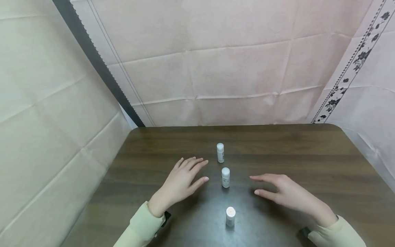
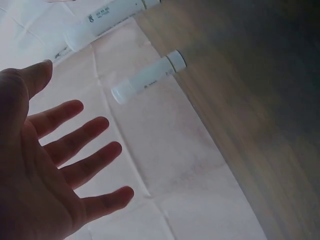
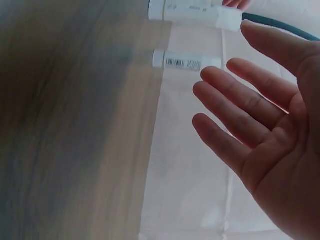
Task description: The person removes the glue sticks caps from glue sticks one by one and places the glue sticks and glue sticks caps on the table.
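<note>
Three small white capped bottles with printed labels stand upright in a rough line on the table: a far bottle [image 1: 220, 153], a middle bottle [image 1: 225, 177] and a near bottle [image 1: 230, 216]. My left hand [image 1: 182, 180] hovers left of the middle bottle, fingers spread, touching nothing. On the other side, my right hand [image 1: 280, 192] is held apart from the bottles, its fingers extended toward the middle one. The left wrist view has two bottles [image 2: 150, 77] beyond the spread fingers. A barcode shows on one bottle [image 3: 185, 62] in the right wrist view.
The dark wood-grain table [image 1: 139, 164] has rounded far corners. Pale creased cloth [image 1: 234, 75] hangs behind it, with more cloth [image 1: 46, 137] along the left side. A dark stripe and a floral band run down the cloth.
</note>
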The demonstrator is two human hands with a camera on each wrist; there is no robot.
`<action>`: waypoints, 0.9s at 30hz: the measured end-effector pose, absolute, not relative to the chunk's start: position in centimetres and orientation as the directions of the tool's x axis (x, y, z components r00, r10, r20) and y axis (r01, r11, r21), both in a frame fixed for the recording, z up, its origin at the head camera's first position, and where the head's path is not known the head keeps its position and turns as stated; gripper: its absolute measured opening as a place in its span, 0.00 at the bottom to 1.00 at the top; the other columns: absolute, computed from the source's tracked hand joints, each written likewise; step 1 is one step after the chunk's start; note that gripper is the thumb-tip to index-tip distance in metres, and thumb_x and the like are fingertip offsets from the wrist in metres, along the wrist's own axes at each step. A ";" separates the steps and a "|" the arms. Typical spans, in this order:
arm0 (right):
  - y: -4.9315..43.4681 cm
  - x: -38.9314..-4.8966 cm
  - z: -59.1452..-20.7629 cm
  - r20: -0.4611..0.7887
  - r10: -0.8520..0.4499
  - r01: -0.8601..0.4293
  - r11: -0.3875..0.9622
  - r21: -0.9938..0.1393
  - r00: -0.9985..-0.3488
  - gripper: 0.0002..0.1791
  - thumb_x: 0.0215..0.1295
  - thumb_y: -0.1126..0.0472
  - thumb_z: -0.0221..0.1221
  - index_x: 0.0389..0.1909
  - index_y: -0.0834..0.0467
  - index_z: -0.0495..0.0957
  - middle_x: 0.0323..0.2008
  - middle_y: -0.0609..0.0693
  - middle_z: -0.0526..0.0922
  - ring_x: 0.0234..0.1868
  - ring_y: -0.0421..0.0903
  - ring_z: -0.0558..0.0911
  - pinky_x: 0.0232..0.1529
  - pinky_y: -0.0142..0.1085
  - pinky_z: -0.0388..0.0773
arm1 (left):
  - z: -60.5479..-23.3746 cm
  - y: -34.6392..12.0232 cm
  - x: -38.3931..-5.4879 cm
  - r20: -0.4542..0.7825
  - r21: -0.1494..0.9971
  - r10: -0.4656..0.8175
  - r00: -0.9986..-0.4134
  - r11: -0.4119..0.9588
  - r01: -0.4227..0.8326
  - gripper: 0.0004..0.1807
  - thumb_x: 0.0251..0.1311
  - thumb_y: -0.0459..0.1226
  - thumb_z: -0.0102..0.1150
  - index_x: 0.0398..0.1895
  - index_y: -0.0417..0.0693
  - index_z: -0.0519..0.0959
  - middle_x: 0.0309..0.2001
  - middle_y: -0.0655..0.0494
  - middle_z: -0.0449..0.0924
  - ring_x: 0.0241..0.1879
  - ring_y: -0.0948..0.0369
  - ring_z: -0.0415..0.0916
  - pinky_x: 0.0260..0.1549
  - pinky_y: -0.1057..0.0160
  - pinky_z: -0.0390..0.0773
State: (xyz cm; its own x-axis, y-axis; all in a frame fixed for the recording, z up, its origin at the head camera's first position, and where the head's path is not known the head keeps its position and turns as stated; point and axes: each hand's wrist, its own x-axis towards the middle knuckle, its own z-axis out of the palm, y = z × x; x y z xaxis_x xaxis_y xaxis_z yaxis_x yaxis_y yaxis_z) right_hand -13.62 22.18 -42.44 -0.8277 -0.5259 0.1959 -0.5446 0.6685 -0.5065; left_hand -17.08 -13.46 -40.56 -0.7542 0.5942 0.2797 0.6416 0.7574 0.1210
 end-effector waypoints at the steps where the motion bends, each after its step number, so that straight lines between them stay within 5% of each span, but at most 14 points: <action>1: 22.0 -13.5 -42.4 0.196 -0.538 -0.555 0.660 -0.506 -0.820 0.24 0.71 0.42 0.60 0.61 0.49 0.80 0.56 0.41 0.83 0.56 0.41 0.82 0.53 0.45 0.80 | -40.5 -13.4 -16.9 0.285 0.116 0.605 -0.743 0.748 0.653 0.31 0.72 0.57 0.51 0.72 0.55 0.70 0.68 0.52 0.73 0.69 0.49 0.66 0.67 0.37 0.61; 13: 19.3 -12.1 -43.7 0.229 -0.747 -0.736 0.465 -0.492 -0.625 0.22 0.68 0.51 0.66 0.60 0.55 0.80 0.52 0.45 0.84 0.51 0.41 0.83 0.49 0.39 0.82 | -40.6 -12.3 -15.0 0.257 0.060 0.679 -0.688 0.699 0.712 0.30 0.73 0.59 0.48 0.71 0.56 0.71 0.67 0.56 0.73 0.68 0.51 0.68 0.68 0.43 0.63; 27: 16.8 -11.6 -45.0 0.188 -0.808 -0.766 0.415 -0.490 -0.558 0.25 0.66 0.46 0.66 0.61 0.52 0.79 0.55 0.41 0.82 0.55 0.38 0.81 0.51 0.38 0.81 | -41.0 -12.4 -12.8 0.295 0.034 0.740 -0.604 0.624 0.781 0.29 0.72 0.58 0.50 0.69 0.56 0.73 0.65 0.56 0.75 0.67 0.52 0.70 0.64 0.43 0.69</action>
State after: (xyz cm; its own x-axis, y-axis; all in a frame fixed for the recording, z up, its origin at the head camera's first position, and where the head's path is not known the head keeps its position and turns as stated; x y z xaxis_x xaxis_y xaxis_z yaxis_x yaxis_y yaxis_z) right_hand -11.57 16.76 -45.02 -0.5580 -0.8083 0.1877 -0.7664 0.4152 -0.4901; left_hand -12.84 -12.36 -41.03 -0.6044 0.7399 0.2953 0.7806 0.6242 0.0337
